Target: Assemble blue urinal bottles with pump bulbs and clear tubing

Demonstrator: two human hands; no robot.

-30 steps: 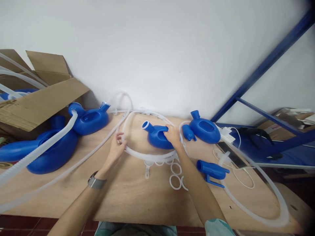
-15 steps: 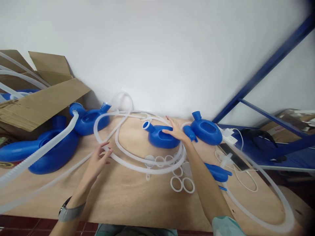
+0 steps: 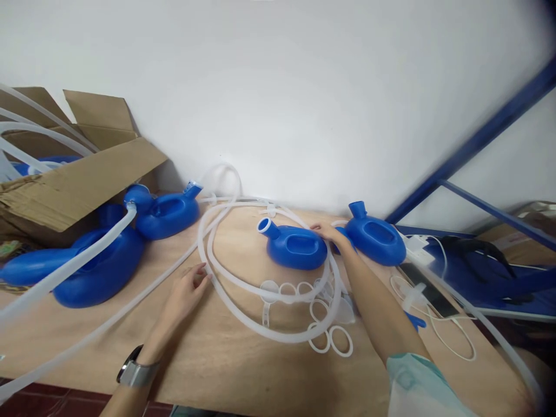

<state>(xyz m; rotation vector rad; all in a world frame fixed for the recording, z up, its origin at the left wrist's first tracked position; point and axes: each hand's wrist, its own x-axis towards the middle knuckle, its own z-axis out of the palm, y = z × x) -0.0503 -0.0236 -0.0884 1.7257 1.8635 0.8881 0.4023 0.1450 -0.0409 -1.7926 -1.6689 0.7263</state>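
So your left hand (image 3: 187, 291) rests open-fingered against the clear tubing loop (image 3: 243, 315) mid-frame; your right hand (image 3: 330, 233) touches the blue vessel (image 3: 296, 248), grip unclear.

A clear, flexible tube (image 3: 243, 310) lies in loose loops on the wooden table, coiled around a blue spouted plastic vessel (image 3: 296, 247) lying flat, opening upward.

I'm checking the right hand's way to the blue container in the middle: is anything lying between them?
Nothing visible does. The right hand lies at the far right edge of the middle blue container, fingertips about touching it. The coiled clear tube loops around the container, passing under the right forearm.
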